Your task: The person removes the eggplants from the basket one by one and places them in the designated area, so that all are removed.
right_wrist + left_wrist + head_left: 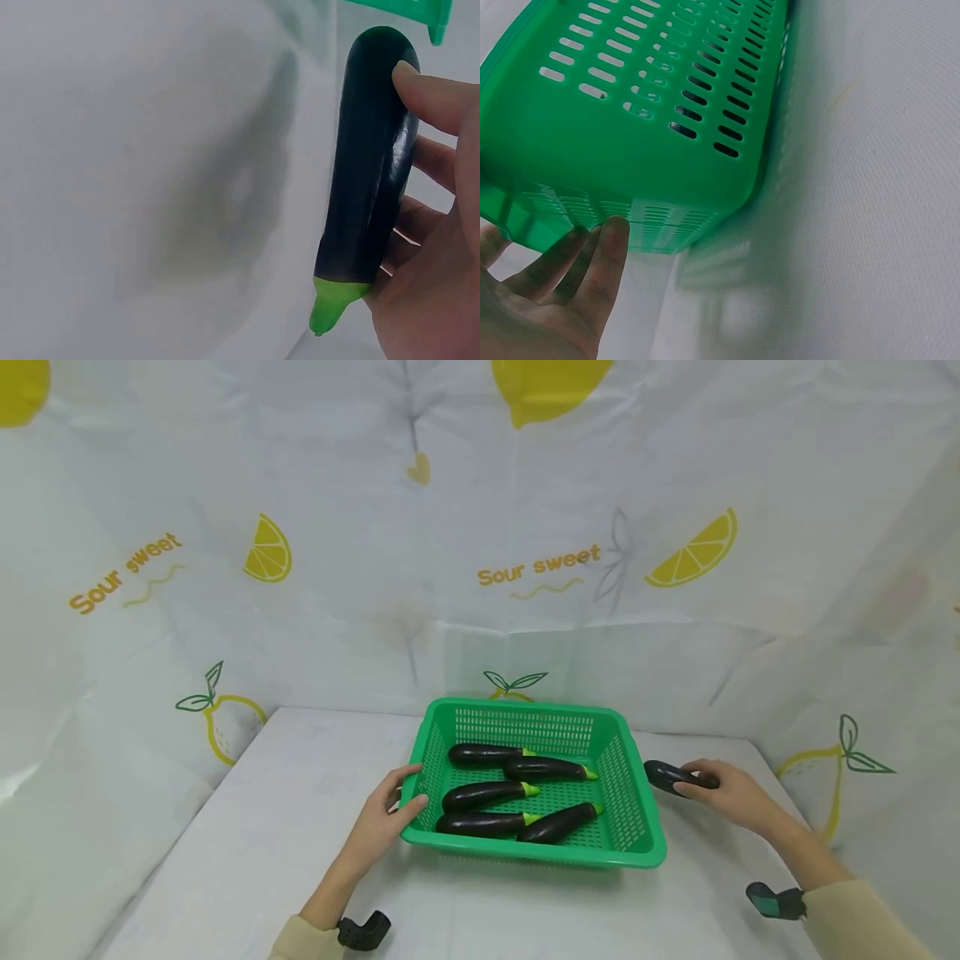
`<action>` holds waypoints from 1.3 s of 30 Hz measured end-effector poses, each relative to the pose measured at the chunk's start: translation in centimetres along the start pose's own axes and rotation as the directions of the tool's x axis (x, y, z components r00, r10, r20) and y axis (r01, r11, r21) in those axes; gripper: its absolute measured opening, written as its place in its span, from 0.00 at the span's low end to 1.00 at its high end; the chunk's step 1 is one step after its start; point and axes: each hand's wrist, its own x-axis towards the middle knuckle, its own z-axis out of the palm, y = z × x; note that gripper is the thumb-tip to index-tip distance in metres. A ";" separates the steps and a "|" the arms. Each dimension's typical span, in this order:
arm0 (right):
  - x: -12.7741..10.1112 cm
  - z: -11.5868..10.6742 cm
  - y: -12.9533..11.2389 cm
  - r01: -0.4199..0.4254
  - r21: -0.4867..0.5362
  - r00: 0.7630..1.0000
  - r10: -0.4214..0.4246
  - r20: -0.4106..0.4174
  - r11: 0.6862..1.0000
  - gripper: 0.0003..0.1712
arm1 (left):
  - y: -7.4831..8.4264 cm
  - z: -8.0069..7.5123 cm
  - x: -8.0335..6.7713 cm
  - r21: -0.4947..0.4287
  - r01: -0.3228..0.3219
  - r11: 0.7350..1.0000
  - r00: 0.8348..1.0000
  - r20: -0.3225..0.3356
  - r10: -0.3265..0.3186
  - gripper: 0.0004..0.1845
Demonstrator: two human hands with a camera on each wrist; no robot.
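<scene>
my right hand [731,793] is curled around the eggplant [371,172] at the frame's right, just outside the green basket [637,852]. its glossy skin looks slippery and firm, so mid-body seems the best grip. my left hand [386,818] rests relaxed against the basket's left rim.

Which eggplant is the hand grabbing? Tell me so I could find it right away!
Find the green basket on the white table. Just past its right wall, outside it, lies one dark purple eggplant, gripped by the right hand. The five other eggplants all lie inside the basket; this one alone is outside it.
</scene>
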 end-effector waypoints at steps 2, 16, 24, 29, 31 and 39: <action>0.1 0.5 0.3 -0.004 0.002 1.000 0.004 -0.001 1.000 0.32 | -0.1 0.0 0.0 0.002 0.000 1.000 1.000 -0.001 0.000 0.29; 0.7 2.5 1.9 0.044 -0.067 0.999 -0.044 -0.008 0.997 0.24 | -0.1 0.1 0.0 0.005 0.014 1.000 1.000 -0.009 -0.014 0.29; 0.7 2.6 1.9 0.051 -0.055 0.999 -0.050 0.010 0.997 0.27 | -0.2 0.1 0.0 0.002 0.008 1.000 1.000 -0.008 -0.008 0.29; 0.7 2.5 1.7 0.055 -0.049 0.998 -0.055 -0.001 0.997 0.28 | -0.2 0.1 0.0 0.002 0.005 1.000 1.000 -0.008 -0.005 0.29; 0.7 2.4 1.6 0.058 -0.053 0.998 -0.058 -0.007 0.997 0.28 | -0.2 0.1 0.0 0.003 0.005 1.000 1.000 -0.009 -0.005 0.28; 0.8 2.1 1.4 0.055 -0.059 0.998 -0.056 -0.012 0.997 0.28 | -0.1 0.0 0.0 0.001 -0.011 1.000 1.000 -0.004 0.011 0.28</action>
